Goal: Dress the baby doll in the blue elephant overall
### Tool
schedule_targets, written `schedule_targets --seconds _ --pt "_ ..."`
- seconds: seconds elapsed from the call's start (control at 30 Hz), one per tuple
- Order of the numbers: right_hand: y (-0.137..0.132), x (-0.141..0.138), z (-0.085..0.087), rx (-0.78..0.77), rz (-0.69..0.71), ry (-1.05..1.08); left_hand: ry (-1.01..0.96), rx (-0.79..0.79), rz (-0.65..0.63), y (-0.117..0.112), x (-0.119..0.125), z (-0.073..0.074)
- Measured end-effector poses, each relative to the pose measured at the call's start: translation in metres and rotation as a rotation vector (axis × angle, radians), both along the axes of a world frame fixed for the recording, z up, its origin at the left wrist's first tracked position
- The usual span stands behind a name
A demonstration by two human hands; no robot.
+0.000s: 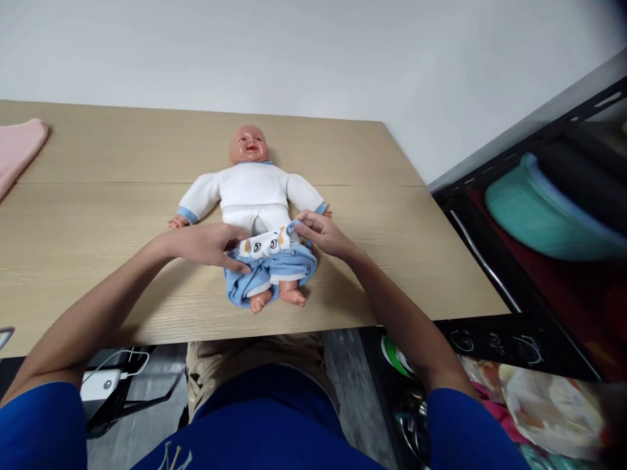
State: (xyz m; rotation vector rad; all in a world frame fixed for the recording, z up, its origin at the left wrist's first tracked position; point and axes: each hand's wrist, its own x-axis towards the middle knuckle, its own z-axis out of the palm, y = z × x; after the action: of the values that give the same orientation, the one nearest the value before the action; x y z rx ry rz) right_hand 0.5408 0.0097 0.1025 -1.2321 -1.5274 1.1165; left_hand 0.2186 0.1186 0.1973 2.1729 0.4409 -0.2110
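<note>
A baby doll [255, 186] in a white long-sleeved top with blue cuffs and collar lies on its back, its head toward the wall. Blue baby pants [294, 264] with a white front panel showing a cartoon face bunch around its legs, and both bare feet stick out below. My left hand [210, 245] grips the pants at the left side, thumb in front and the other fingers partly hidden. On the opposite side, my right hand [326, 234] pinches the waist edge between thumb and fingers, close to the doll's hand.
The doll lies on a light wooden table [98, 261] against a white wall. Pink cloth [19, 147] rests at the far left. Beside the table's right edge stands a dark rack with a green basin [548, 212]. A white power adapter [100, 385] sits below, at lower left.
</note>
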Motion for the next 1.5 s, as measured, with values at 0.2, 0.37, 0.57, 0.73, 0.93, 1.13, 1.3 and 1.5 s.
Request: schedule_targets --seconds 0.2,0.37,0.57,0.73,0.93,1.13,1.3,1.5 --pt "-0.008 0.004 0.002 0.282 0.201 -0.161 -0.19 -0.137 0.028 0.008 -0.016 -0.014" --pt "-0.024 0.0 0.009 0.414 0.2 -0.205 -0.372 -0.117 0.102 0.006 -0.018 -0.036" --pt "-0.031 -0.017 -0.004 0.235 -0.118 -0.083 -0.583 -0.238 0.413 0.0 -0.011 -0.068" --pt "-0.023 -0.026 -0.022 0.15 -0.244 0.009 -0.476 -0.146 0.349 0.004 -0.017 -0.064" --pt "-0.02 -0.027 -0.028 0.269 -0.361 -0.108 -0.521 0.132 0.326 0.017 -0.028 -0.068" --pt "-0.011 -0.03 -0.036 0.217 -0.367 -0.02 -0.632 0.188 0.57 0.005 -0.015 -0.084" --pt "0.02 -0.038 -0.043 0.124 -0.338 0.093 -0.627 -0.23 0.813 0.008 0.004 -0.103" --pt "0.039 -0.038 -0.041 0.036 -0.353 0.183 -0.606 -0.219 0.829 0.01 0.005 -0.097"
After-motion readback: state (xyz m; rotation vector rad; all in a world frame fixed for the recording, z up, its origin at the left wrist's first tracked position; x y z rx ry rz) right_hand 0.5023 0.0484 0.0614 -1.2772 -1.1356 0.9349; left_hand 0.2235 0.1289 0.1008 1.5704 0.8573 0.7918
